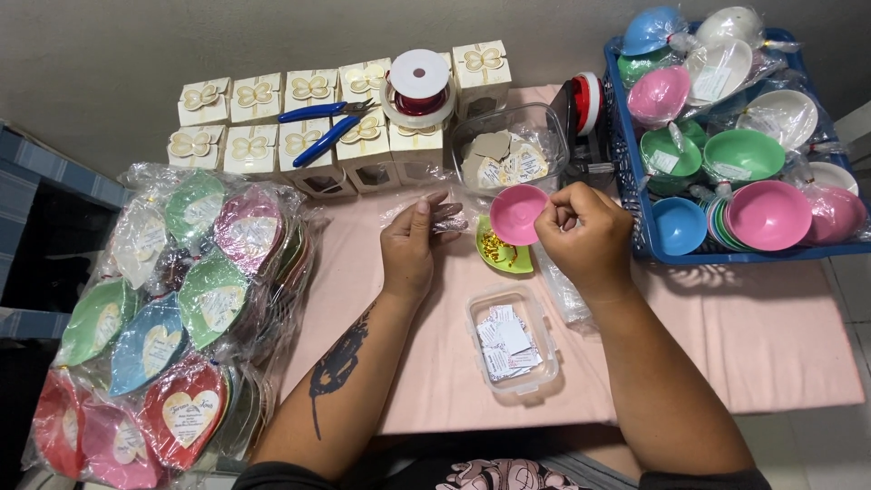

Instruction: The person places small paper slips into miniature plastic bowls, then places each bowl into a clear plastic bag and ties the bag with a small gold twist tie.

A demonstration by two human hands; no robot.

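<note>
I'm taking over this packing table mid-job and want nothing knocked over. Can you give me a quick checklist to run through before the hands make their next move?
1. Pink bowl supported: ok, it is at the right hand, leaning over the green dish.
2. Gold bits stay in the green dish: ok.
3. Left hand has the clear wrapper: ok, fingers rest on it.
4. Right hand's fingers pinching something: cannot tell, they are curled shut.
5. Small clear box of paper slips open and near the wrists: ok.
6. Blue pliers out of the way: ok, on the white boxes.
</note>
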